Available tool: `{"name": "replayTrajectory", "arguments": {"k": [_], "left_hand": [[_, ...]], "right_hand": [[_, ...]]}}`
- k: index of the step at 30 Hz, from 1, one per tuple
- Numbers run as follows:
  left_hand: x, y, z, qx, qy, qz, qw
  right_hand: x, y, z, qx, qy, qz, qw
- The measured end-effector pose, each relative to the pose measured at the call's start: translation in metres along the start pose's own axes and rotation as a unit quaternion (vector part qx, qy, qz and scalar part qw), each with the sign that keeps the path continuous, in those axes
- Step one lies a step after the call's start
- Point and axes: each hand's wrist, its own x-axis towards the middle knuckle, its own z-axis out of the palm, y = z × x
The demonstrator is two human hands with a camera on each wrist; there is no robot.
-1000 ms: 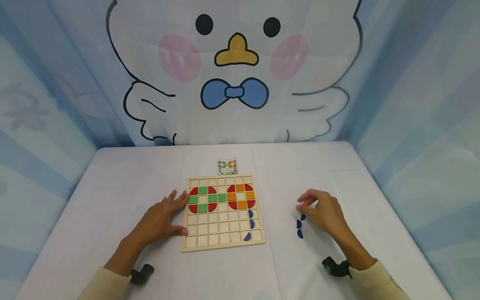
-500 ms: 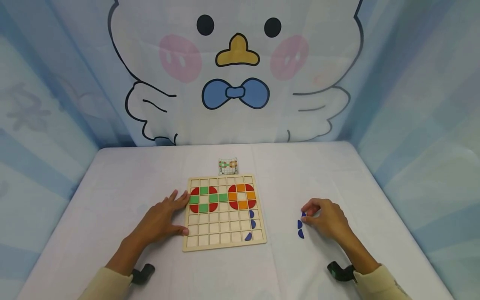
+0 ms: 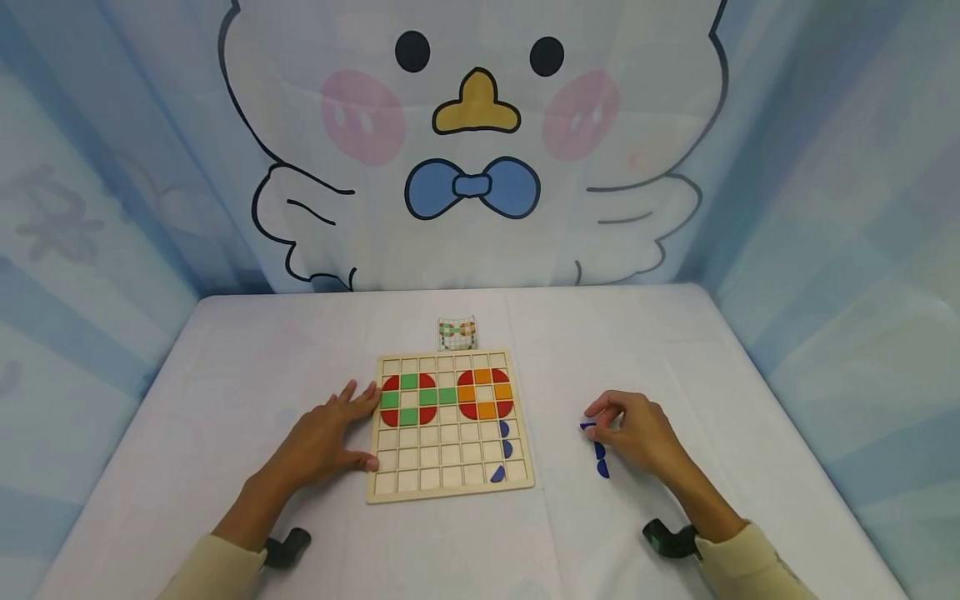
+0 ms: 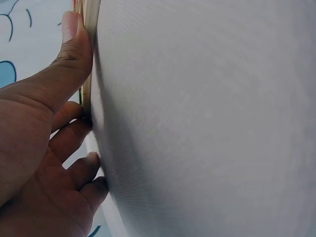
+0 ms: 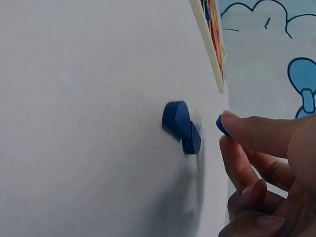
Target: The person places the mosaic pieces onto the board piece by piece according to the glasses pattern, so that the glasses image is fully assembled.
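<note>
A wooden grid board (image 3: pixel 438 482) lies on the table, holding red, green and orange pieces in its upper rows and several blue half-round pieces (image 3: pixel 507 449) down its right side. My left hand (image 3: pixel 318 442) rests at the board's left edge, thumb and fingertips touching the rim, fingers spread. Between thumb and forefinger, my right hand (image 3: pixel 637 429) pinches a blue half-round piece (image 5: pixel 221 125), raised off the table in the right wrist view. Two more blue half-round pieces (image 3: pixel 602 468) lie on the cloth just below that hand.
A small pattern card (image 3: pixel 457 333) with a coloured grid sits behind the board's top edge. White cloth (image 3: pixel 300 350) covers the table. A curtain with a cartoon figure (image 3: pixel 472 250) hangs at the back, and blue curtains flank both sides.
My right hand has come down to the top blue piece, pinched it and drawn it slightly left, off the row. The left hand stays against the board.
</note>
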Motion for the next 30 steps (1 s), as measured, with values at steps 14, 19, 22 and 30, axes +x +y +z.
{"name": "replayTrajectory", "arguments": {"k": [14,19,22,30], "left_hand": [[-0.001,0.0,0.0,-0.002,0.001,0.0,1.0],[-0.001,-0.001,0.001,-0.006,0.002,0.002,1.0],[-0.001,-0.002,0.001,-0.008,0.003,0.005,0.9999],[-0.001,0.0,0.0,-0.005,0.004,0.003,1.0]], "right_hand": [[0.005,-0.048,0.029,0.03,-0.014,-0.022,0.9992],[0.008,-0.064,0.04,0.06,-0.033,-0.038,0.9969],[0.009,-0.074,0.046,0.072,-0.037,-0.054,0.9952],[0.011,-0.102,0.061,0.067,-0.047,-0.118,0.9896]]}}
